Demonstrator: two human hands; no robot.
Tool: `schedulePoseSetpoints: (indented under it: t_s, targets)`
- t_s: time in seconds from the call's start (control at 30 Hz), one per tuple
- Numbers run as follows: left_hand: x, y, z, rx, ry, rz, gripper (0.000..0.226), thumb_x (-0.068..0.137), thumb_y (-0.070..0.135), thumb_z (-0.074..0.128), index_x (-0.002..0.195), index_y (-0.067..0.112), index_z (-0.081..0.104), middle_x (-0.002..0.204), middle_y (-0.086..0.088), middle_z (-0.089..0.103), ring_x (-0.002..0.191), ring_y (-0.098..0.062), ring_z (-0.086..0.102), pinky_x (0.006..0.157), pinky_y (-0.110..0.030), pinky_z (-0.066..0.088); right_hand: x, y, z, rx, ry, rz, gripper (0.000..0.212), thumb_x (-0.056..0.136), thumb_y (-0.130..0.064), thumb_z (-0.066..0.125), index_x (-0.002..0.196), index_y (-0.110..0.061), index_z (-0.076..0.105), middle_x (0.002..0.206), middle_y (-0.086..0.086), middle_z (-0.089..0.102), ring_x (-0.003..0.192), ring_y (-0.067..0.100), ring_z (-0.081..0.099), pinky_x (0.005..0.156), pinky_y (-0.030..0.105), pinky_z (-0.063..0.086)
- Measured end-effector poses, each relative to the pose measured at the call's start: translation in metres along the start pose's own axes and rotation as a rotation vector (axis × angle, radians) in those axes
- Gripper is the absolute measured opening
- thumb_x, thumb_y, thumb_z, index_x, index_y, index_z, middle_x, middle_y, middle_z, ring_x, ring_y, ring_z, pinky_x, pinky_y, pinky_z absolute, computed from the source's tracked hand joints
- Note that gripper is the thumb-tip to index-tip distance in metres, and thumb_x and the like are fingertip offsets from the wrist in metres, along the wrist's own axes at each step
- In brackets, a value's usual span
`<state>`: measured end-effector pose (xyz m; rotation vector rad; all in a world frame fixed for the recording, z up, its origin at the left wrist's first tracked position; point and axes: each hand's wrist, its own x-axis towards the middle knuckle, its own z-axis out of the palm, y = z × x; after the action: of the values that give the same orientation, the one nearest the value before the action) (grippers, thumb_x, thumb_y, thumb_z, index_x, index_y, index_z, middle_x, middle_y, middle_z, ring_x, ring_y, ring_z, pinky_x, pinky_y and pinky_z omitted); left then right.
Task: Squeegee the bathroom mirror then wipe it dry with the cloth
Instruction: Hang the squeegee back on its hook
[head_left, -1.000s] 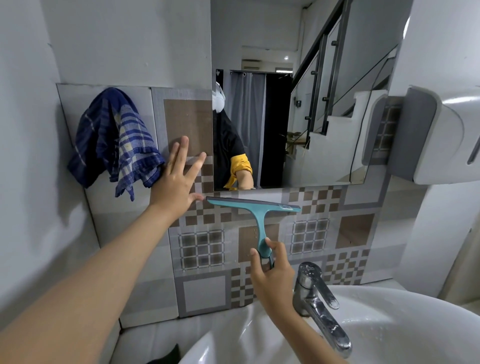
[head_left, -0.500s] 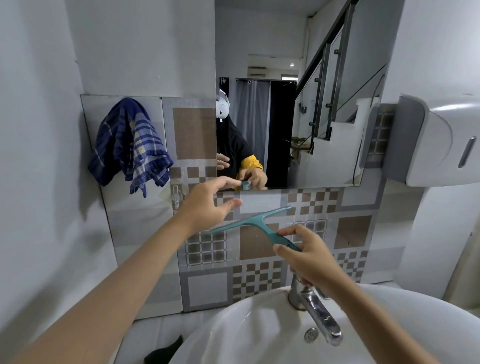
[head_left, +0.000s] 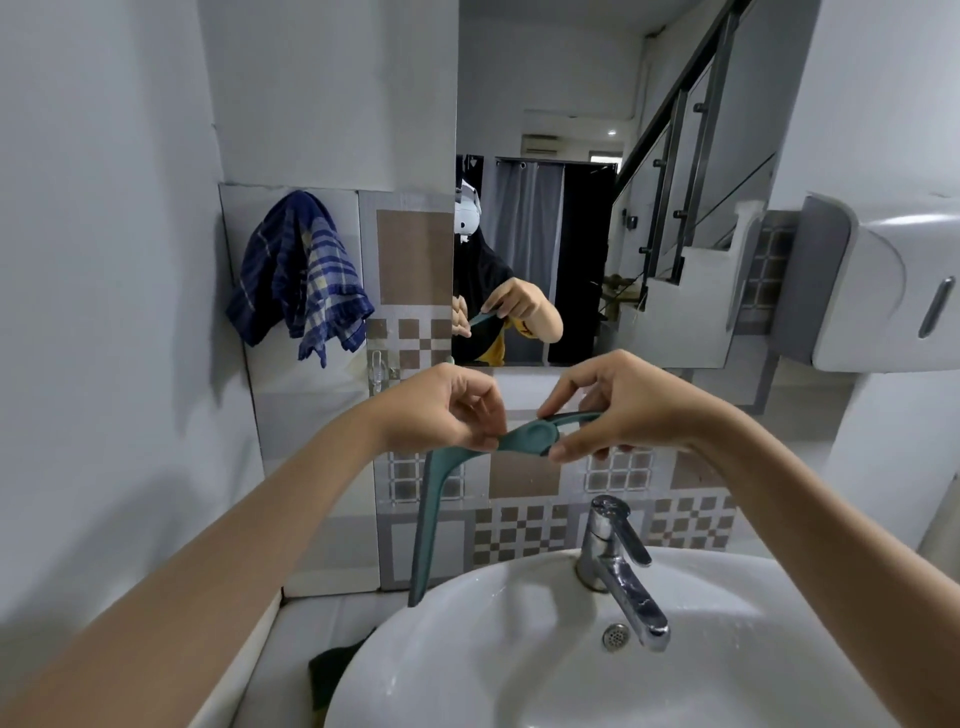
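Observation:
Both hands hold the teal squeegee (head_left: 524, 439) in front of the tiled wall, below the mirror (head_left: 597, 218). My left hand (head_left: 447, 410) pinches its handle from the left. My right hand (head_left: 618, 405) pinches the handle from the right with thumb and fingers. The blade hangs down on the left toward the basin rim (head_left: 426, 535). The blue checked cloth (head_left: 301, 275) hangs on the wall left of the mirror. The mirror reflects both hands and the squeegee.
A white wash basin (head_left: 519, 649) with a chrome tap (head_left: 618, 566) sits below my hands. A white dispenser (head_left: 883, 280) is mounted on the right wall. An empty clear hook (head_left: 378, 366) is stuck on the tile under the cloth. Something dark lies left of the basin (head_left: 332, 670).
The squeegee has come down off the mirror and turned, its blade now hanging on the left. My left hand left the wall and took hold of the handle beside my right hand.

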<state>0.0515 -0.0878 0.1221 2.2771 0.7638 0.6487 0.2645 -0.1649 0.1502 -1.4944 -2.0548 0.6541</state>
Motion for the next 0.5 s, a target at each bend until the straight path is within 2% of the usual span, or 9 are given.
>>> schedulePoseSetpoints:
  t_s: [0.07,0.13,0.27,0.33,0.5]
  targets:
    - [-0.006,0.001,-0.002,-0.013,0.007,-0.006,0.023,0.074,-0.007,0.071,0.078,0.015,0.068,0.091,-0.01,0.071,0.09,-0.026,0.07,0.085,-0.038,0.058,0.005,-0.002,-0.004,0.029,0.013,-0.037,0.033,0.065,-0.017,0.086,0.094,-0.016,0.071,0.063,0.005,0.07,0.046,0.011,0.054,0.042,0.019,0.04]
    - [-0.012,0.0,-0.004,-0.023,0.025,-0.005,0.024,0.075,-0.007,0.071,0.076,0.016,0.067,0.091,-0.01,0.07,0.087,-0.024,0.07,0.083,-0.039,0.058,0.013,-0.003,-0.007,0.083,0.105,-0.064,0.038,0.063,-0.018,0.087,0.097,-0.016,0.07,0.064,0.001,0.07,0.046,0.009,0.053,0.043,0.022,0.044]
    - [-0.022,-0.01,-0.004,-0.125,0.148,0.015,0.028,0.077,-0.008,0.068,0.085,0.019,0.067,0.096,-0.014,0.068,0.08,-0.024,0.067,0.08,-0.045,0.058,0.037,-0.003,-0.001,0.246,0.255,-0.076,0.061,0.054,-0.024,0.087,0.111,-0.023,0.063,0.074,0.007,0.072,0.057,0.013,0.064,0.054,0.03,0.057]
    - [-0.026,-0.02,-0.005,-0.148,0.24,0.027,0.034,0.078,-0.008,0.067,0.095,0.021,0.065,0.1,-0.009,0.067,0.079,-0.025,0.066,0.079,-0.046,0.058,0.052,-0.004,0.01,0.271,0.271,-0.126,0.07,0.06,-0.019,0.087,0.122,-0.02,0.056,0.082,0.015,0.071,0.064,0.014,0.066,0.06,0.033,0.059]
    - [-0.032,-0.049,-0.01,-0.166,0.492,0.019,0.039,0.077,-0.005,0.069,0.102,0.023,0.062,0.098,0.002,0.065,0.069,-0.015,0.066,0.075,-0.045,0.059,0.097,-0.012,0.038,0.375,0.342,-0.223,0.075,0.07,-0.001,0.082,0.134,-0.021,0.048,0.078,0.012,0.066,0.071,0.028,0.069,0.064,0.039,0.062]
